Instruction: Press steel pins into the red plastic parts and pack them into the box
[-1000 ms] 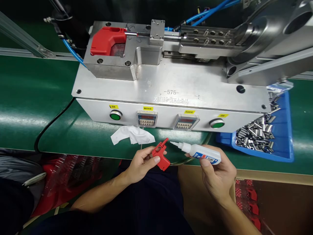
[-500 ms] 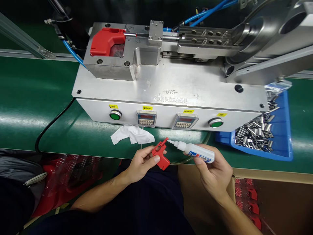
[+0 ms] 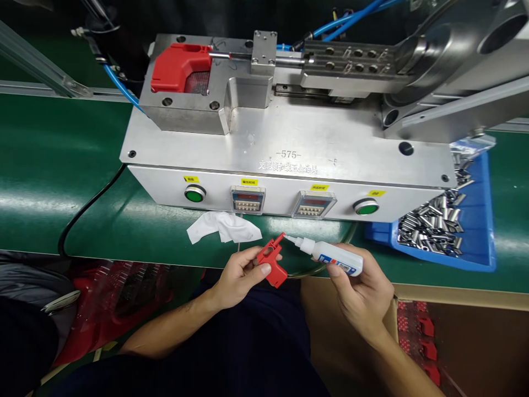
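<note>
My left hand (image 3: 242, 278) is closed on a red plastic part (image 3: 274, 269), gun-shaped, with a narrow stem pointing up and right. In my right hand (image 3: 366, 292) lies a white glue bottle (image 3: 341, 258) with a blue and red label, tilted nearly flat. Its thin nozzle is at the tip of the red stem; whether the two touch I cannot tell. Above them, another red plastic piece (image 3: 176, 67) sits in the metal fixture (image 3: 185, 118), a steel rod end meeting its right side.
The press machine (image 3: 231, 146) has green buttons and two counters on its front. A crumpled white cloth (image 3: 225, 227) lies before it. To the right stands a blue bin (image 3: 475, 256) of metal tubes. A cardboard box (image 3: 458, 298) below holds more red parts.
Both hands, the red part and the bottle hold almost the same place. The camera view has shifted very slightly.
</note>
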### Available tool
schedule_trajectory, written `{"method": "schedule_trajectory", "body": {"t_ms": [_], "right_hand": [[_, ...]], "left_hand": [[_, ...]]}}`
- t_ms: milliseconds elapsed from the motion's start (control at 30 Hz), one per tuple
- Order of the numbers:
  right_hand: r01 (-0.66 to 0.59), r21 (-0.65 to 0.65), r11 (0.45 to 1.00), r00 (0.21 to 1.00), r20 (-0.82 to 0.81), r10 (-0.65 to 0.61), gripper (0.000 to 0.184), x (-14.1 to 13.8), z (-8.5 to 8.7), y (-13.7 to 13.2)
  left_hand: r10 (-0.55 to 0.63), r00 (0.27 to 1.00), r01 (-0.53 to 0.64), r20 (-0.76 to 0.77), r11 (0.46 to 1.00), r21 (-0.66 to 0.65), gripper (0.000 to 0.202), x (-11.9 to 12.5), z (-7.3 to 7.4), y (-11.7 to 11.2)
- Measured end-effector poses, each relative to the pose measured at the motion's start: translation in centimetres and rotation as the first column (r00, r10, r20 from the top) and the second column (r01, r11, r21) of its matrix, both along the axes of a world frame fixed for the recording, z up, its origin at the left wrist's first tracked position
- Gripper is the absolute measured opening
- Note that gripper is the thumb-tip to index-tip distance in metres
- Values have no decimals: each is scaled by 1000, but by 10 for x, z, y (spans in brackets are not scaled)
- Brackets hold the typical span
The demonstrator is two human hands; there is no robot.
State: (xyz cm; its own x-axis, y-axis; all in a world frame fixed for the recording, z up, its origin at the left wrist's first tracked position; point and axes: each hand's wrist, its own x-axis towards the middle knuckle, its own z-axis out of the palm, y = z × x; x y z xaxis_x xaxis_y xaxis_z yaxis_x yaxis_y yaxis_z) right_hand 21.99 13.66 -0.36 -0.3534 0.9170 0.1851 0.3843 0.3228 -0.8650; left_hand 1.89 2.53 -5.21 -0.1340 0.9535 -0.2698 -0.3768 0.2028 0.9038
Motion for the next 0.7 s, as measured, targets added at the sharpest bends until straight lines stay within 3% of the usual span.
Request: {"method": "schedule_trajectory", "body": {"t_ms": [333,467,533,700], "right_hand": [[-31,-14,999,1000,2,31,22,-1,1,-1],[-29,-158,987,994,-108,12,26,1,0,1],[-51,-315,948,977,-214,-18,34,2,-1,4],[-193,-611,767,927,-370,-61,41,5,0,14]], "left_hand": [[17,1000,-17,-20,1000,-13,39,1,1,1],[17,1000,-17,-11,1000,-3,38,1,1,1],[10,1000,-10,-3,1000,2,36,0,1,1],[8,1000,-8,-8,1000,-4,36,1,0,0]]}}
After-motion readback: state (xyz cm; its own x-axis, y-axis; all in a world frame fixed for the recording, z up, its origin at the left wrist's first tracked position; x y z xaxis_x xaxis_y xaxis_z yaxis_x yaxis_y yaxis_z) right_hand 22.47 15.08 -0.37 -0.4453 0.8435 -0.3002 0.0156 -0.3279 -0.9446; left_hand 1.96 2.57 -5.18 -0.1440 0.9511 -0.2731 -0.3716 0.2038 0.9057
